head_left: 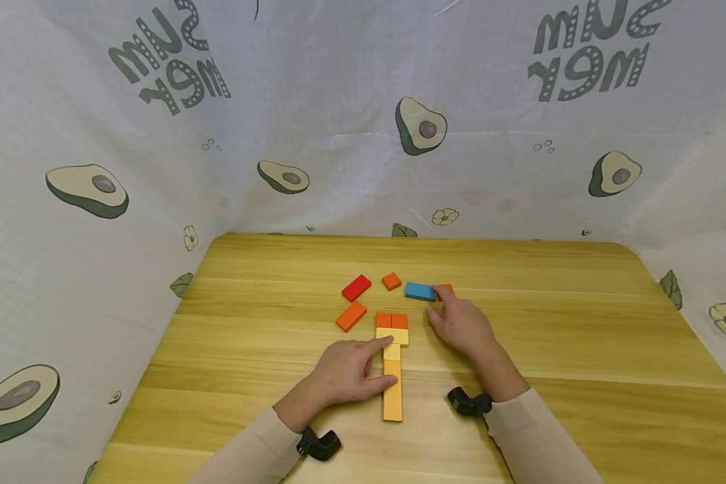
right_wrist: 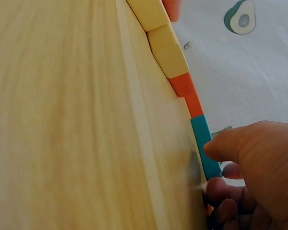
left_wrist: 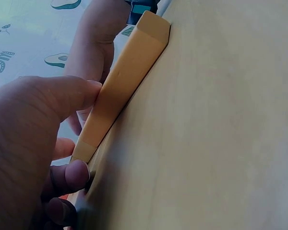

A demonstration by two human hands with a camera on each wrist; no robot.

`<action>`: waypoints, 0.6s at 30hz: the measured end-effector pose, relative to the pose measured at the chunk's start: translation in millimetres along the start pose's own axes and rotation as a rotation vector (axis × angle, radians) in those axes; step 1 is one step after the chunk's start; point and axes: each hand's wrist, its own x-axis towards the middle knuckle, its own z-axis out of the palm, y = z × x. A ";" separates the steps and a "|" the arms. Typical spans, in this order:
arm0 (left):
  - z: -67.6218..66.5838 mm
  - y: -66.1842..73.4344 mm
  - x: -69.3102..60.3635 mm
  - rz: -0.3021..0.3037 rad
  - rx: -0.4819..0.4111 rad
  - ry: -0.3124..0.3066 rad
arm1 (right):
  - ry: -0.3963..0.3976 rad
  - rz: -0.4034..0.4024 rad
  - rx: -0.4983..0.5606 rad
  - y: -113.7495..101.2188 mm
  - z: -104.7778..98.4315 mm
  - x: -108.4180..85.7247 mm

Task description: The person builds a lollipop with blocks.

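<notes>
A column of flat blocks lies mid-table: a long light-orange block, a small yellow block, a wider yellow block across it, and two small orange-red blocks on top. My left hand rests on the column, its index fingertip on the wider yellow block and its thumb on the long block. Farther right, my right hand reaches its index fingertip to the right end of a blue block, thumb spread apart. An orange block is partly hidden behind that hand.
Left of the blue block lie a small orange block, a red block and a longer orange block. A printed cloth hangs behind the wooden table and along its sides.
</notes>
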 end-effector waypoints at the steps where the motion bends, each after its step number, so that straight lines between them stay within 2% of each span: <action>1: 0.1 -0.2 0.1 -0.001 0.001 0.000 | 0.001 -0.002 0.002 0.2 0.1 0.1; 18: 0.9 0.0 -0.3 0.006 0.008 0.010 | -0.019 0.004 0.017 -1.4 -1.0 -1.4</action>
